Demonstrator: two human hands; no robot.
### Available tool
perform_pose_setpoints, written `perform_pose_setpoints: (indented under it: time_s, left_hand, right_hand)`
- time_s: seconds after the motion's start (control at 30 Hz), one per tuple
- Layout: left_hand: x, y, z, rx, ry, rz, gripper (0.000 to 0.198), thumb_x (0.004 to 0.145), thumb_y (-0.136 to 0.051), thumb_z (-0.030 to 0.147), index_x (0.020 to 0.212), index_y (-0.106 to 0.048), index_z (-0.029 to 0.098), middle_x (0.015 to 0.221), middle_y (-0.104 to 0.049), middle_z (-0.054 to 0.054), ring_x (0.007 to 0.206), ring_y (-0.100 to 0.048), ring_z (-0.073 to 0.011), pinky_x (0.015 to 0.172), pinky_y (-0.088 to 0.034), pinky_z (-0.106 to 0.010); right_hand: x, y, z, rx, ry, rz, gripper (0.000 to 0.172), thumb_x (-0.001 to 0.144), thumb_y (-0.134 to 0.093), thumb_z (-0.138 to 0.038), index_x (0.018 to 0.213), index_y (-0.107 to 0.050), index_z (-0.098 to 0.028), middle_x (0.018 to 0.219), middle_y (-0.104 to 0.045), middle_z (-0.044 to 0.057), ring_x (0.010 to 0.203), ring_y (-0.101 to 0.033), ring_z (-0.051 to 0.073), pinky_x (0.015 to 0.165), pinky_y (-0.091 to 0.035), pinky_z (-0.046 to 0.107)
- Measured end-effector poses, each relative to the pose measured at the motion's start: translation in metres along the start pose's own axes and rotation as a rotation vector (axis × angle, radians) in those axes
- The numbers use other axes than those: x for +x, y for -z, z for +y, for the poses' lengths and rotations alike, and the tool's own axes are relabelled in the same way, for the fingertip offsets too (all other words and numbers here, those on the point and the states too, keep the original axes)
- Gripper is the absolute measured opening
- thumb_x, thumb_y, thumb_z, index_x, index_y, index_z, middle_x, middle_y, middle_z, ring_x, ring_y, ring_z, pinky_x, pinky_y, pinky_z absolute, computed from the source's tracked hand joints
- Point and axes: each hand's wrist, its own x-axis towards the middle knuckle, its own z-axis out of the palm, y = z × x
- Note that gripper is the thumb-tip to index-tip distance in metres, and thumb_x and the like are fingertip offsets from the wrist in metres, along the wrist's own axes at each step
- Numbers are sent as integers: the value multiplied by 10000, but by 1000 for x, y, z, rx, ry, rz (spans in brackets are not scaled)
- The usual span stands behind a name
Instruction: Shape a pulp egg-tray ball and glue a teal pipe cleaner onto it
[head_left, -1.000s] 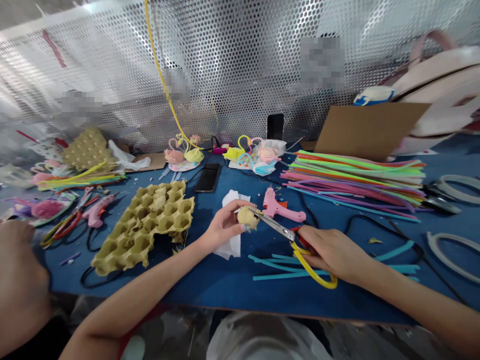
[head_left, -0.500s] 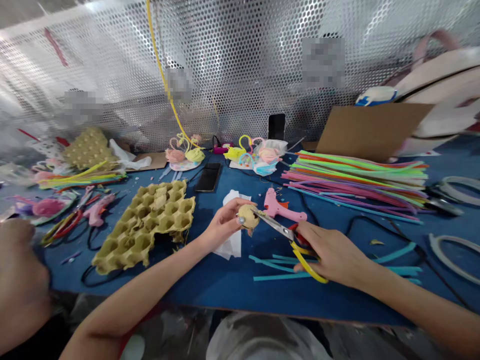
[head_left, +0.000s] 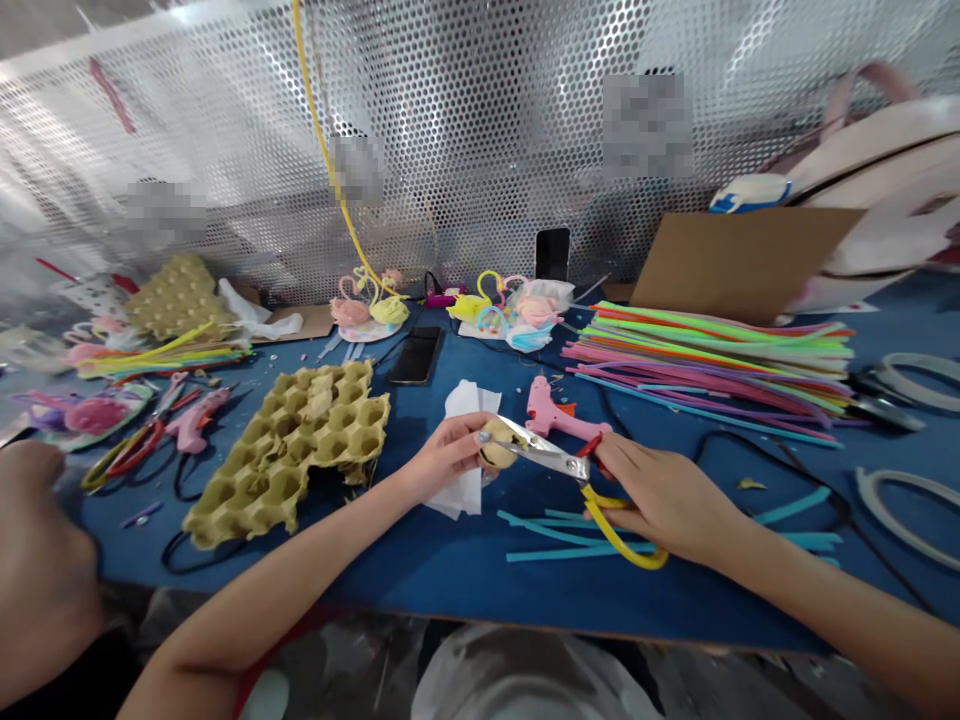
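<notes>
My left hand [head_left: 448,456] pinches a small yellowish egg-carton piece [head_left: 498,446] just above the blue table [head_left: 465,570]. My right hand [head_left: 664,497] grips scissors [head_left: 559,460] with red and yellow handles; their blades are spread around the carton piece. A white tissue [head_left: 463,487] lies under my left hand. A pink glue gun [head_left: 562,417] rests just behind the scissors. Teal strips [head_left: 555,535] lie on the table under my right hand.
A torn yellow egg tray [head_left: 289,450] lies to the left. Coloured pipe cleaners [head_left: 712,365] are piled at the right, with a cardboard sheet [head_left: 731,260] behind. A black phone [head_left: 415,355], craft swans [head_left: 367,310] and another person's arm [head_left: 37,560] at far left.
The scissors have swung up and closer to the carton piece, and their blades have spread around it. My left hand has turned the piece slightly.
</notes>
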Motion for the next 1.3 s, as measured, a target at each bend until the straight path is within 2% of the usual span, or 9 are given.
perform_pose_setpoints:
  time_s: [0.3, 0.53, 0.6, 0.7, 0.8, 0.9, 1.03, 1.17, 1.3]
  left_hand:
    - [3, -1, 2, -19, 27, -46, 510, 851, -730, 527, 1072, -747, 68, 868, -753, -178, 583, -584, -125, 561, -503, -249]
    - [3, -3, 2, -24, 34, -20, 544, 865, -694, 576, 1062, -743, 70, 838, -747, -166, 612, -624, -145, 575, -514, -250]
    - [3, -6, 4, -19, 32, -23, 590, 822, -739, 588, 1125, -724, 82, 853, -733, -139, 632, -625, -137, 596, -520, -241]
    - [4, -11, 5, -2, -17, 3, 649, 710, -883, 455, 1234, -665, 141, 851, -698, -64, 659, -622, -124, 601, -514, -220]
    - [5, -13, 4, 12, -66, 35, 547, 692, -907, 342, 1139, -661, 147, 806, -671, -26, 624, -609, -109, 566, -498, -207]
    - [5, -12, 3, 14, -63, 23, 480, 715, -888, 348, 1069, -645, 132, 802, -675, -29, 597, -599, -102, 548, -502, -211]
    - [4, -11, 3, 9, -36, 27, 477, 726, -878, 346, 1067, -629, 126, 835, -693, -47, 617, -606, -106, 554, -514, -213]
    - [3, -11, 5, 12, -53, 31, 466, 734, -872, 346, 1062, -627, 125, 852, -707, -58, 619, -604, -104, 561, -520, -215]
    - [2, -12, 6, 16, -54, -16, 460, 744, -863, 382, 1041, -619, 129, 874, -720, -82, 629, -616, -117, 576, -528, -234]
  right_hand:
    - [0, 2, -5, -35, 14, -23, 245, 967, -589, -418, 986, -457, -212, 845, -682, 56, 703, -701, 248, 523, -398, 305]
    - [1, 4, -9, -55, 27, -11, 215, 991, -542, -400, 935, -436, -221, 768, -640, 24, 603, -655, 211, 502, -355, 293]
    - [2, 4, -9, -60, 20, -3, 215, 1010, -504, -406, 924, -431, -223, 755, -633, 23, 572, -637, 201, 493, -347, 292]
    - [2, 4, -9, -59, 9, 13, 226, 1042, -427, -410, 911, -423, -227, 737, -623, 19, 545, -621, 191, 485, -341, 290]
    - [1, 1, -8, -45, 10, 25, 235, 1061, -367, -396, 912, -426, -224, 724, -618, 18, 549, -626, 190, 486, -348, 288]
    - [0, -2, -9, -31, 9, 27, 247, 1063, -355, -396, 906, -432, -223, 704, -610, 14, 538, -618, 188, 486, -348, 288]
    - [0, -3, -9, 22, -12, 10, 223, 1046, -409, -391, 902, -446, -226, 710, -622, 14, 555, -623, 187, 496, -350, 284]
    - [1, 1, -9, 73, -67, -3, 238, 998, -513, -444, 904, -462, -231, 805, -664, 44, 654, -659, 205, 541, -401, 282]
    - [3, 2, -10, 81, -104, 27, 336, 926, -596, -529, 987, -502, -213, 941, -692, 112, 828, -697, 281, 606, -478, 326]
